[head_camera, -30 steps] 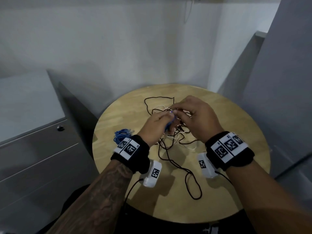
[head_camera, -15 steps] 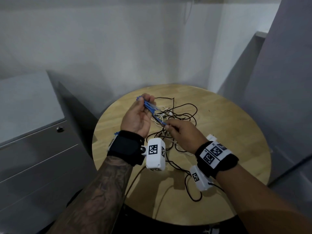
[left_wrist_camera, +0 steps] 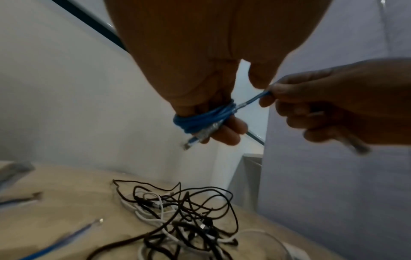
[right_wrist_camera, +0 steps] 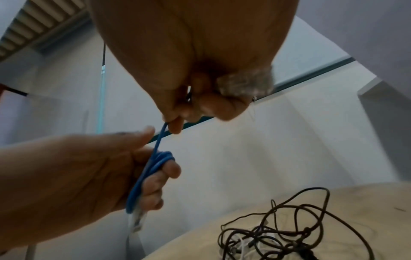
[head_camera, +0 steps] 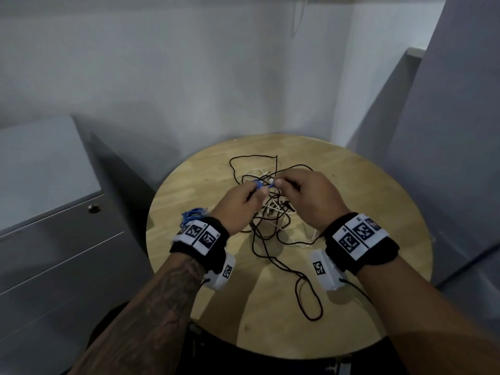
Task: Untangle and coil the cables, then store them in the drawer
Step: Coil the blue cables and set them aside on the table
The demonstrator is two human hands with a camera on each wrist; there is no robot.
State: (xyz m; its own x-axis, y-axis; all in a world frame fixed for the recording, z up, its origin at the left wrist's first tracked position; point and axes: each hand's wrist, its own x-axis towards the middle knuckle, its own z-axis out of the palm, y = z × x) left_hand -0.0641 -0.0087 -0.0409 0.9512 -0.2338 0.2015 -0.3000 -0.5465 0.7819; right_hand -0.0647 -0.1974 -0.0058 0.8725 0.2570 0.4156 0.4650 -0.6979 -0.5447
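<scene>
A thin blue cable (left_wrist_camera: 200,119) is wound in several turns round the fingers of my left hand (head_camera: 253,191), its clear plug (left_wrist_camera: 201,136) sticking out below. My right hand (head_camera: 278,183) pinches the free strand of that blue cable (right_wrist_camera: 160,135) between thumb and fingertip, close beside the left hand (right_wrist_camera: 153,168). A translucent plug (right_wrist_camera: 244,82) sits in the right hand's curled fingers. Both hands hover over a tangle of black and white cables (head_camera: 270,215) on the round wooden table (head_camera: 365,212). A second blue bundle (head_camera: 193,215) lies at the table's left edge.
A grey drawer cabinet (head_camera: 54,253) with a round lock (head_camera: 94,208) stands left of the table, its drawers closed. One black cable loop (head_camera: 311,301) trails toward the table's near edge. Grey partition walls close in at the right and back.
Half a second ago my left hand was raised palm-up with the blue cable stretched down to the right hand. Now it has turned over and both hands meet above the tangle.
</scene>
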